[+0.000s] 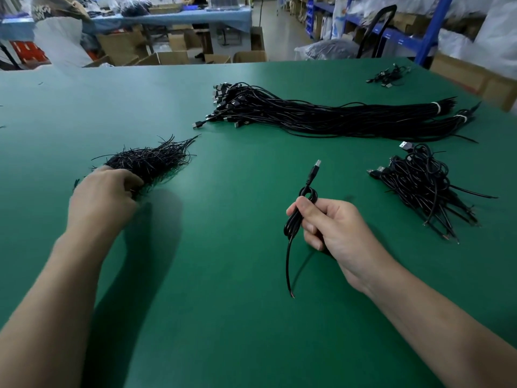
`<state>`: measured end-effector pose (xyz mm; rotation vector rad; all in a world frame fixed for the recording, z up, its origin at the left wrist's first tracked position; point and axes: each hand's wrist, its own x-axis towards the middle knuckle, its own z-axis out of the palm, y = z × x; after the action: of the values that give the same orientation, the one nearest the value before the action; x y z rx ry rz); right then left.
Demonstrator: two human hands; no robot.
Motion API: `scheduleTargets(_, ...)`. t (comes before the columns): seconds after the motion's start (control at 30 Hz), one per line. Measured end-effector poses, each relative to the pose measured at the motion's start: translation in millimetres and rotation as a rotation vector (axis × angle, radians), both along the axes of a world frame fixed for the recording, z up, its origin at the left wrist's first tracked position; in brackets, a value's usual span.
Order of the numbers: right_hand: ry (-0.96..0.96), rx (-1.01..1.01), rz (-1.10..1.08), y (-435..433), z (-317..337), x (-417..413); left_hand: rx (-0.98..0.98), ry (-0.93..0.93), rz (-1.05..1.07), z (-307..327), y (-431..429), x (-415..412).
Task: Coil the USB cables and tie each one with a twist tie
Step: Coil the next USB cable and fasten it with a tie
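USB cable: black, thin, metal plug at one end, wound into a narrow coil [300,217]; held just above the green table mat [223,317], front-right of centre. Plug end pokes up past the fingers and the bare tail hangs down toward the mat.
Right hand [333,228]: fingers + thumb curled round the coil's middle, gripping it.
Left hand [106,194]: reached out to the near end of a heap of thin black wire twist ties [148,161], fingers curled into the strands. Can't tell if it has one tie or a clump.
Stock: long bundle of straight black cables [321,116] lies across mid-table, plugs to the left, white bands at the far right end.
Done pile: heap of coiled black cables [425,186] on the mat, right of the coil and well apart from it.
Step (my read): coil made, tie not yet on; left hand is fetching one.
Risk 1: ties are tangled and springy, so a pull could drag several out or scatter the heap.
Risk 2: coil is held by one grip only. If it slackens while the eyes are on the ties, the loops prob. spring open and need redoing.
Risk 3: the loose tail is long. If it's left outside the wrap, it could snag other cables in the done pile.
Risk 4: a tie put on too close to the plug end could leave the lower loops free to slide out.
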<state>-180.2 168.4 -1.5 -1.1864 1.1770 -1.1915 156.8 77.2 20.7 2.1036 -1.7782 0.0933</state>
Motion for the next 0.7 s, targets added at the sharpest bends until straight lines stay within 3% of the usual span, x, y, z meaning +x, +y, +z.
scheduleTargets(0.43, 0.011, -0.01, 0.025, 3, 0, 1, -0.182, -0.017, -0.049, -12, -1, 6)
scheduleTargets(0.7, 0.023, -0.011, 0.03, 4, 0, 2, -0.284, 0.115, -0.108, -10, -1, -1)
